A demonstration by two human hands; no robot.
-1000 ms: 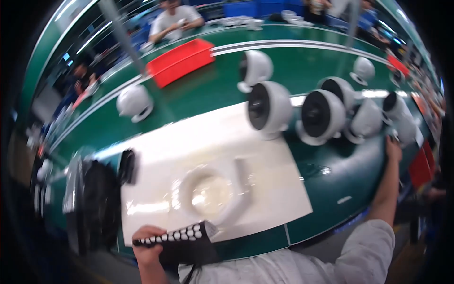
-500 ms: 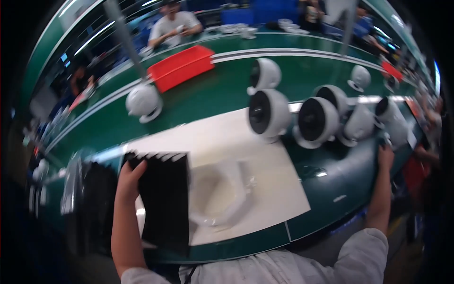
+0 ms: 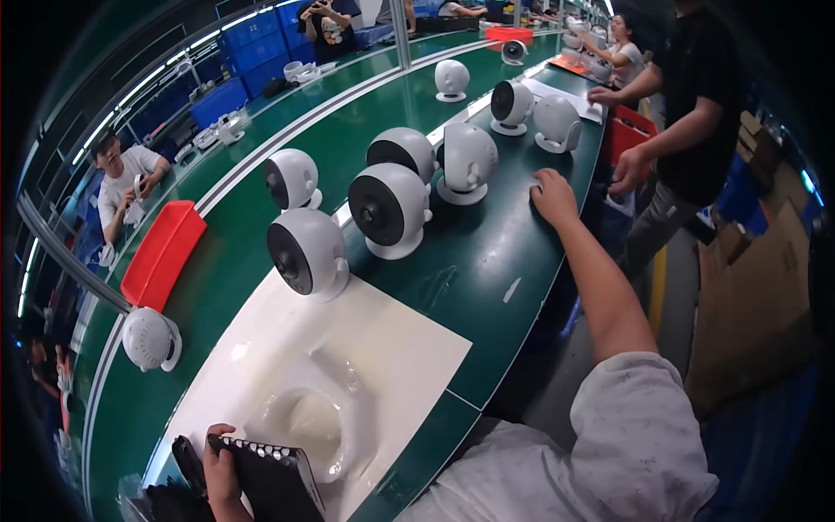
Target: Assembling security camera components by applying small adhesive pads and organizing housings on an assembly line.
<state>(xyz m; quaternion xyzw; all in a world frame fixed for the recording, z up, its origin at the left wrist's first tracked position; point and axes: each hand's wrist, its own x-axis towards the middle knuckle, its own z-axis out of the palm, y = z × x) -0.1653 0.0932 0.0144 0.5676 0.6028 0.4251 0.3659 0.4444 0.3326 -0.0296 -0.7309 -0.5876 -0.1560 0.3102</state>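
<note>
At the lower left, my left hand (image 3: 221, 465) is closed on the edge of a flat black panel (image 3: 270, 477) with a row of rounded notches along its top. A white plastic-wrapped ring-shaped piece (image 3: 344, 409) lies beside it on a cream sheet (image 3: 417, 335). My right hand (image 3: 554, 198) hangs over the bench near its right edge, fingers apart and slightly bent, holding nothing. Just beyond it a white round device (image 3: 557, 120) stands on its base, apart from the fingers. Several similar devices with black round fronts, such as one large device (image 3: 383, 209), stand across the middle.
A red bin (image 3: 165, 252) sits on the green belt, near a white vented ball-shaped device (image 3: 150, 337). On the right a person in black (image 3: 696, 104) stands close to the bench, hands near a red crate (image 3: 631, 135). Cardboard (image 3: 757, 304) lies at far right.
The view has swung to the right. My right hand, earlier by a white device at the bench's far right, is now apart from it. My left hand still grips the black panel.
</note>
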